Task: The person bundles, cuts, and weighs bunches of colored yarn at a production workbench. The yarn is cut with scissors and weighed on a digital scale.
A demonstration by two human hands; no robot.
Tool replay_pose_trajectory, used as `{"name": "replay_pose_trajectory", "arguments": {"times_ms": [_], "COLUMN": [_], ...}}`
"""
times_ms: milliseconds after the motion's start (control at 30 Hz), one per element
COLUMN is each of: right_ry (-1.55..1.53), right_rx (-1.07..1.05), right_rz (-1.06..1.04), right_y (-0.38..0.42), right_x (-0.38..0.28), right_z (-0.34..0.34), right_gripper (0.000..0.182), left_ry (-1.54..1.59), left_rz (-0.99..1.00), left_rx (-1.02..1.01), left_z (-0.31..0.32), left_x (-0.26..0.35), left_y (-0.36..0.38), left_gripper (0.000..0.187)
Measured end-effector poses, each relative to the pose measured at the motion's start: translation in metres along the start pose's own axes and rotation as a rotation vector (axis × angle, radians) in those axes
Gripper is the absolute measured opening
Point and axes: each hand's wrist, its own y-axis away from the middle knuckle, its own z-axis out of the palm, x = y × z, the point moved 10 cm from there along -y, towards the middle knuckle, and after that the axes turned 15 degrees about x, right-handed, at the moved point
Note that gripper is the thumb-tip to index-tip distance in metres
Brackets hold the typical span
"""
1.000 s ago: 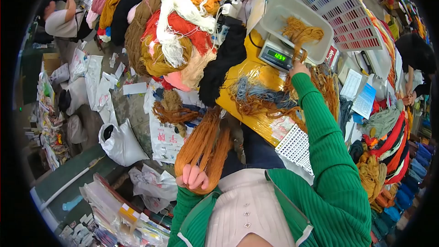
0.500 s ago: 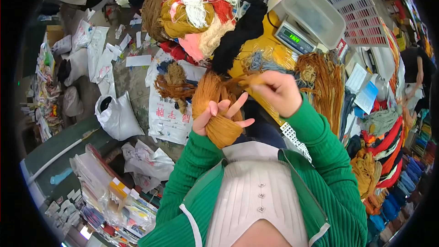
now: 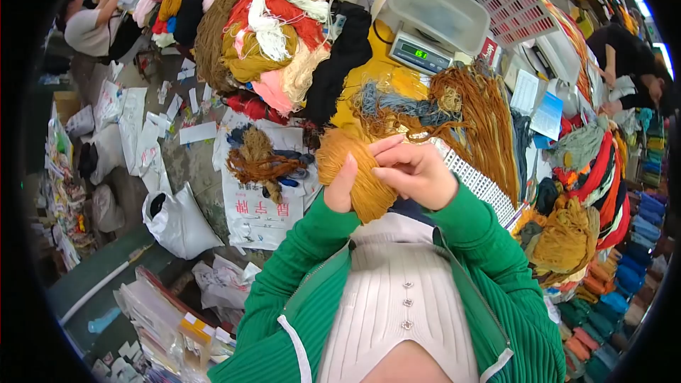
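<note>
My left hand is wrapped round the lower left of an orange-brown skein of yarn, its thumb up against the strands. On the skein's right side my right hand is closed, thumb and fingertips pinched together at the yarn; whatever finer strand lies between them is too small to make out. The bundle stands in front of my waist. Just beyond my right hand lie blue-grey yarn and a long rust-brown hank.
A digital scale carries a clear plastic tub. Heaped yarn rises ahead on the left. Yarn scraps lie on a white printed sack. Two other people work at the far left and right.
My right hand has come down and left from beside the skein onto its right side. The left hand's spread fingers have gone behind the yarn. The camera view has shifted.
</note>
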Motion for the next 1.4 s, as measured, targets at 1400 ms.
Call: {"name": "replay_pose_trajectory", "arguments": {"times_ms": [1400], "right_ry": [-1.147], "right_rx": [-0.135], "right_rz": [0.414], "right_y": [-0.002], "right_x": [0.041], "right_z": [0.008], "right_gripper": [0.007], "left_ry": [-0.061], "left_rz": [0.121], "left_rx": [0.181], "left_z": [-0.042], "left_x": [0.01], "left_y": [-0.012], "left_gripper": [0.012]}}
